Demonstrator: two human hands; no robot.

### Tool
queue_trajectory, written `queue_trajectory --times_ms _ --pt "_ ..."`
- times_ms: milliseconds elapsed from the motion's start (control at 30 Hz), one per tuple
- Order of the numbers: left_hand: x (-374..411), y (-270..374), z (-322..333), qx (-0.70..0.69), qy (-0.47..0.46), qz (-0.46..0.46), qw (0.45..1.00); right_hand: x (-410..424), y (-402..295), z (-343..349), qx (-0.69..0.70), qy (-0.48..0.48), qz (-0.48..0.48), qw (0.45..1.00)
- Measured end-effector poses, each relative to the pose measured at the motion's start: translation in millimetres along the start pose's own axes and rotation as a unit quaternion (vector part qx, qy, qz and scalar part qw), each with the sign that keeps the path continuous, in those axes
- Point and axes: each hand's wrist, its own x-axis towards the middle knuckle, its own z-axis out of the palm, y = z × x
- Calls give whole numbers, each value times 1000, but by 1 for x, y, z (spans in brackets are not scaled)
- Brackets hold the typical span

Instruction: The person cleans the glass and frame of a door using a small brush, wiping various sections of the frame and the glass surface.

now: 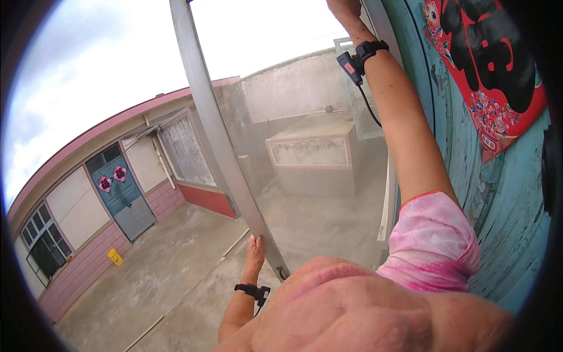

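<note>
At the lower middle, my left hand (255, 251) has its fingertips against the edge of a long grey metal frame post (220, 125); its grip is partly hidden. My right hand (347, 9) is raised at the top edge, beside the upper part of another metal upright (389, 31), and its fingers are out of view. Between the two uprights spans a hazy see-through panel (308, 220). A small dark metal handle or latch (282, 273) is on the post's lower end. Both wrists wear black straps with small devices and cables.
A weathered turquoise wooden door (497, 211) with a red paper decoration (506, 119) stands close on the right. Beyond the panel is a concrete block structure (312, 154). Across the concrete yard are a blue-grey door (118, 189), an open window (46, 246) and a yellow bucket (115, 256).
</note>
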Motion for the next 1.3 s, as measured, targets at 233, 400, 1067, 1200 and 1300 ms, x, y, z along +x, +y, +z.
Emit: queue_trajectory --times_ms 233,400,1067,1200,1300 --pt "4 2 -9 -84 -18 -106 991 -190 -120 -15 63 -364 -215 904" --pt "1 -2 -7 -61 -18 -86 994 -155 -60 -34 59 -145 -229 961" --pt "-3 20 -4 -53 -9 -31 998 -55 55 -29 116 60 -133 983" --pt "8 -21 -1 -101 -11 -82 991 -103 -5 -46 140 -211 -111 961" --pt "5 -12 1 -114 -6 -81 990 -187 -53 -39 50 -340 -368 864"
